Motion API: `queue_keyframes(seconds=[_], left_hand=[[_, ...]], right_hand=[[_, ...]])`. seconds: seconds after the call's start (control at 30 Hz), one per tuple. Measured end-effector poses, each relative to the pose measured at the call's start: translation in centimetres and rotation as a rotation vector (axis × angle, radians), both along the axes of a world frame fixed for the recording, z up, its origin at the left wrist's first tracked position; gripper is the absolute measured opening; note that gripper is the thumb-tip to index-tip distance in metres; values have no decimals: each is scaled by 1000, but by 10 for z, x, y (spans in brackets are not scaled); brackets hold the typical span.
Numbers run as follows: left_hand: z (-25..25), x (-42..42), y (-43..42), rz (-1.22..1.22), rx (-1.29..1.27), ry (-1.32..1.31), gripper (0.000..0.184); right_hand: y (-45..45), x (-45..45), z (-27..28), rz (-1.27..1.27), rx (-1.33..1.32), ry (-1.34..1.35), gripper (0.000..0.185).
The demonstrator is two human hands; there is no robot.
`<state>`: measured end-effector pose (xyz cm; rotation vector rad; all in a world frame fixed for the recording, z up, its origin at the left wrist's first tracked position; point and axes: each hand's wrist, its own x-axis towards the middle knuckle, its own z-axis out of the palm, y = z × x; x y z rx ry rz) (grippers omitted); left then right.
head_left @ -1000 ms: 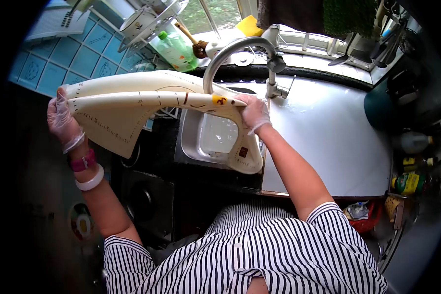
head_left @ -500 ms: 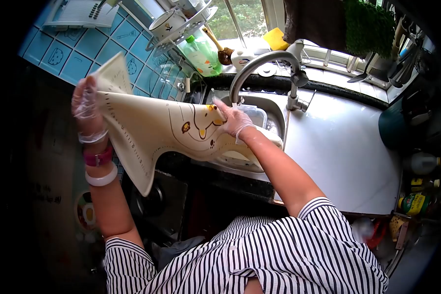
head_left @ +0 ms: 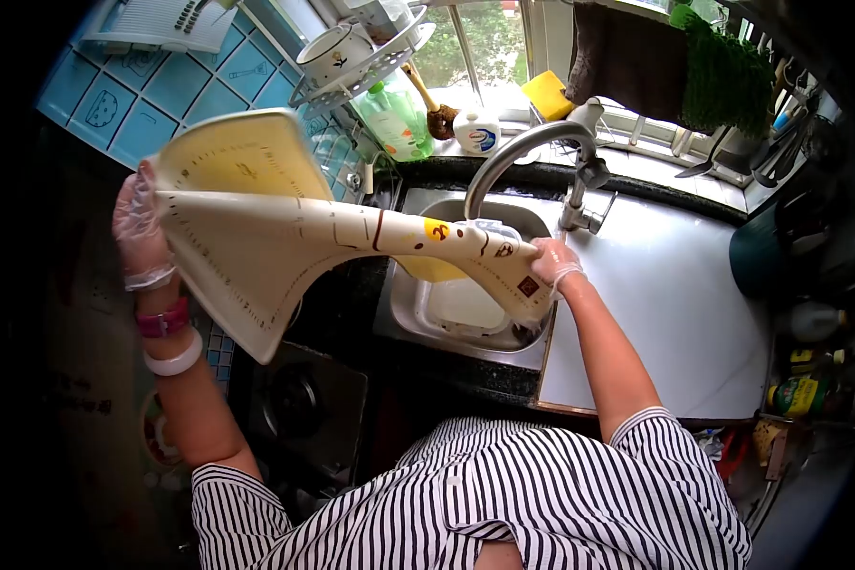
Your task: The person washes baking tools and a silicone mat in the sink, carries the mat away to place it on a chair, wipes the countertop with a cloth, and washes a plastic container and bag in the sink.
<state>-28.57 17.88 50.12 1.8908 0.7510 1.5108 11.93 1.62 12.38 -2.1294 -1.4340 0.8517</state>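
Two gloved hands, left hand (head_left: 142,231) and right hand (head_left: 556,261), hold a printed mat (head_left: 323,228) partly over the sink (head_left: 465,351), fingers closed on opposite ends, so shifting it likely calls for both.

green bottle (head_left: 398,125) beside brown brush (head_left: 441,121)

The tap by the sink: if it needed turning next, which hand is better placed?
Probably the right hand: it grips the end of the printed mat nearest the tap. The left hand holds the opposite end, well left of the sink. Either would likely have to let go first.
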Motion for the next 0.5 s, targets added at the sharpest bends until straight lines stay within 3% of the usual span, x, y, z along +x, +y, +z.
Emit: queue_keyframes(seconds=[0.07,0.1,0.17,0.2,0.27,0.3,0.33,0.37,0.47,0.5], left_hand=[[-6,31,-20,-126,-163,-84,22],[-10,41,-25,-153,-122,-30,24],[-12,62,-34,-187,-163,-44,24],[-11,71,-38,-215,-199,-57,25],[-4,79,-40,-212,-186,-50,27],[-1,78,-39,-115,-16,-44,28],[3,75,-37,-13,152,-35,28],[17,57,-27,-156,-97,-107,32],[43,45,-28,-211,-165,-238,34],[47,39,-23,-199,-143,-172,38]], right_hand=[[1,-27,31,154,351,23,62],[7,-47,52,242,564,79,76],[16,-85,112,289,290,182,86],[27,-104,95,277,549,-4,68],[48,-110,79,327,406,34,44],[49,-104,69,259,265,-80,36],[46,-94,53,194,123,-191,31],[39,-80,29,154,35,-188,30],[4,-36,-16,14,9,-194,26],[-3,-27,-14,19,8,-198,26]])
